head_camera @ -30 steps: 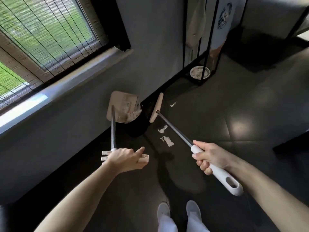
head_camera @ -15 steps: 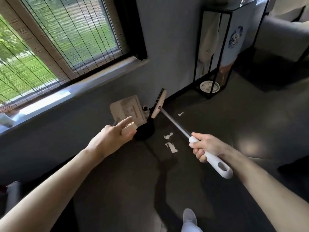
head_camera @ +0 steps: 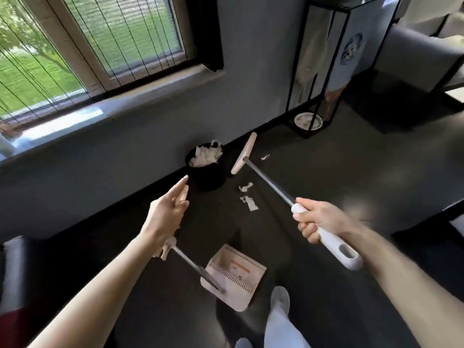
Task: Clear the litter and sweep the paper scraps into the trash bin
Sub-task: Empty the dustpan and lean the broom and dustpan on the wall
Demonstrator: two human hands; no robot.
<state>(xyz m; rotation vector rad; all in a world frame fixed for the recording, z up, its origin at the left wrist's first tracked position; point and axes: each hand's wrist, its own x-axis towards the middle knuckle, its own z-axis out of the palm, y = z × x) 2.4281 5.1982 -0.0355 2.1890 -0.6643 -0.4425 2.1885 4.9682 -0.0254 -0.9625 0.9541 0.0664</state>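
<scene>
Paper heaps in the black trash bin [head_camera: 207,169], which stands on the dark floor [head_camera: 339,172] hard against the foot of the wall, below the window sill [head_camera: 125,109]. Your right hand [head_camera: 319,219] is wrapped round the white grip of the broom [head_camera: 268,180]. The shaft runs far and left to the pale broom head [head_camera: 244,153], which lies just right of the bin with its far tip near the wall's edge.

Two paper scraps [head_camera: 251,205] lie on the floor just left of the shaft, between the bin and your right hand. A third scrap [head_camera: 265,156] sits just right of the head.

Your left hand [head_camera: 168,212] hangs near the bin's near-left side, forefinger straight. The top of the dustpan's handle meets the underside of that hand, but the lower fingers are hidden, so you cannot tell whether they clasp it. The dustpan [head_camera: 236,277] sits low and near, just left of your socked foot [head_camera: 280,300].

Right of the shaft a broad stretch of floor opens, bounded far by a black metal stand [head_camera: 291,79] with a dish [head_camera: 308,121] at its base and right by a dark furniture edge [head_camera: 426,229]. A dark cushioned piece [head_camera: 15,267] closes the near left.
</scene>
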